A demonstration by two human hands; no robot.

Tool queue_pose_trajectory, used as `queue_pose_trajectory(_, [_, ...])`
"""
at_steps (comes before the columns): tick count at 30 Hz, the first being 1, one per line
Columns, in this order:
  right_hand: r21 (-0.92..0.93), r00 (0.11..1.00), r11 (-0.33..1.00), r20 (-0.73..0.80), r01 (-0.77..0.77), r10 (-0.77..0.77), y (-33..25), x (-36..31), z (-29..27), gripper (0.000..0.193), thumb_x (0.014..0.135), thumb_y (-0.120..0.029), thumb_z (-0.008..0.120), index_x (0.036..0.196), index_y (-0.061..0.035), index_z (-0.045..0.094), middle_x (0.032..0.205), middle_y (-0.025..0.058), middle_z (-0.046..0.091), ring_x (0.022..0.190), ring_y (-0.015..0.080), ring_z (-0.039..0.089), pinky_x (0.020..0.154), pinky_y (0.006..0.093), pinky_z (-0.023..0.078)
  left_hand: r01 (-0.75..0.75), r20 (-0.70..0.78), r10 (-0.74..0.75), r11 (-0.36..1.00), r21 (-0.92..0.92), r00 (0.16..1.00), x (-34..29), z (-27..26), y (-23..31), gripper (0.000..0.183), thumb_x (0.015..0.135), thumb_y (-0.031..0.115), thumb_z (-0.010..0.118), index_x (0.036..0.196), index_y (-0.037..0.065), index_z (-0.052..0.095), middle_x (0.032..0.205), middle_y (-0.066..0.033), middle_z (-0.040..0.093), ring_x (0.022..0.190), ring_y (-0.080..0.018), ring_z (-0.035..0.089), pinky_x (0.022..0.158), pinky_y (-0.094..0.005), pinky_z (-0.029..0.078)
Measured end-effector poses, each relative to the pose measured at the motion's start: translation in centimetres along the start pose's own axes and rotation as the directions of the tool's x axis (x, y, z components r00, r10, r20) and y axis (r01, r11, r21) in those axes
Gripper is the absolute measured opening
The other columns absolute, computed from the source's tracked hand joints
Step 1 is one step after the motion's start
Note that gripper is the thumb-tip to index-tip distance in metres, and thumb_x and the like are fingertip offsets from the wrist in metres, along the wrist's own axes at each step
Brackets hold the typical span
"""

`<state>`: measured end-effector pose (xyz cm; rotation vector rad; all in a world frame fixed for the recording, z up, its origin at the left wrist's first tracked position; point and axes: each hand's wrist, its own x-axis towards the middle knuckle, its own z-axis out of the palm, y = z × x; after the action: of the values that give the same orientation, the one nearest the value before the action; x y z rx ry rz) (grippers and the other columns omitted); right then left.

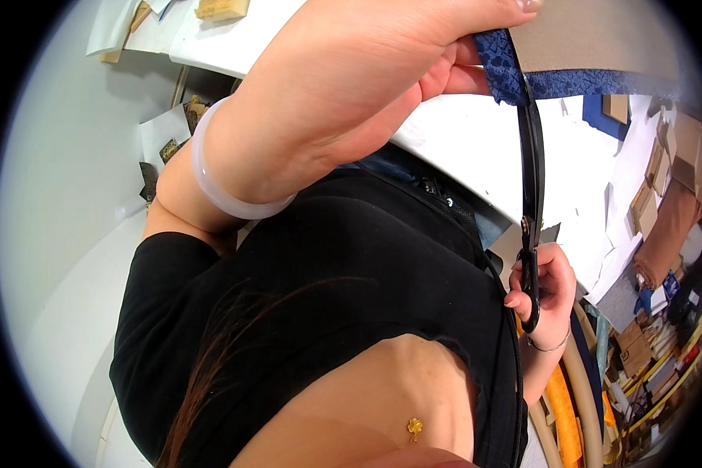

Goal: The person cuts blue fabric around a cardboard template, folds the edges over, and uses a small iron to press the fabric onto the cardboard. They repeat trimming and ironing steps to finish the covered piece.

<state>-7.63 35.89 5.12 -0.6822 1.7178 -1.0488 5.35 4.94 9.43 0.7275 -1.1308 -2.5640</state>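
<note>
My left hand [366, 86] is closed at the top of the view, pinching the corner of a grey-brown board [600, 39]. Along the board's near edge and side runs a dark blue patterned covering [585, 83]; whether it is cloth or paper I cannot tell. A flap of this blue material sticks out by my fingers. Lower on the right, my right hand [552, 285] is wrapped round the black handles of a pair of scissors [530, 164]. Their long dark blades point up, with the tips at the blue corner. The far end of the board lies out of view.
Behind the board stretches a white table [460, 132]. A yellowish block [222, 8] sits on its far left part. To the right are a blue piece [600, 117], white sheets, a brown roll [667, 234] and crowded shelves [663, 374]. A pale wall [62, 179] stands at left.
</note>
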Motion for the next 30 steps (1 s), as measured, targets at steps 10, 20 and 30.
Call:
queue_pose_trajectory(10, [0.003, 1.000, 1.000, -0.014, 0.008, -0.008, -0.1, -0.1, 0.3, 0.054, 0.073, -0.030, 0.097, 0.097, -0.0015, 0.058, 0.074, -0.0017, 0.058, 0.065, 0.0049, 0.054, 0.059, 0.0196, 0.042, -0.038, 0.078, 0.037, 0.999, 0.006, 0.996, 0.1, -1.1, -0.7, 0.051, 0.107, 0.028, 0.061, 0.135, -0.012, 0.047, 0.122, -0.0194, 0.065, 0.115, -0.0197, 0.065, 0.103, -0.0316, 0.053])
queue_pose_trajectory(20, [-0.019, 0.999, 1.000, -0.030, 0.016, -0.017, -0.2, -0.3, 0.4, 0.055, 0.074, -0.032, 0.097, 0.096, -0.0017, 0.058, 0.074, -0.0014, 0.059, 0.064, 0.0052, 0.054, 0.059, 0.0197, 0.042, -0.120, 0.190, 0.125, 0.992, -0.039, 0.974, 0.1, -2.2, -1.4, 0.052, 0.108, 0.028, 0.060, 0.137, -0.013, 0.045, 0.123, -0.0200, 0.064, 0.114, -0.0197, 0.065, 0.103, -0.0320, 0.053])
queue_pose_trajectory(30, [-0.032, 0.999, 0.999, -0.033, 0.026, -0.027, -0.3, -0.4, 0.6, 0.054, 0.074, -0.034, 0.096, 0.095, -0.0022, 0.058, 0.073, -0.0011, 0.060, 0.064, 0.0053, 0.054, 0.058, 0.0196, 0.042, -0.100, 0.118, 0.100, 0.995, -0.002, 0.988, -0.8, -1.0, -0.4, 0.053, 0.107, 0.028, 0.060, 0.139, -0.012, 0.043, 0.125, -0.0189, 0.063, 0.116, -0.0195, 0.063, 0.103, -0.0330, 0.053])
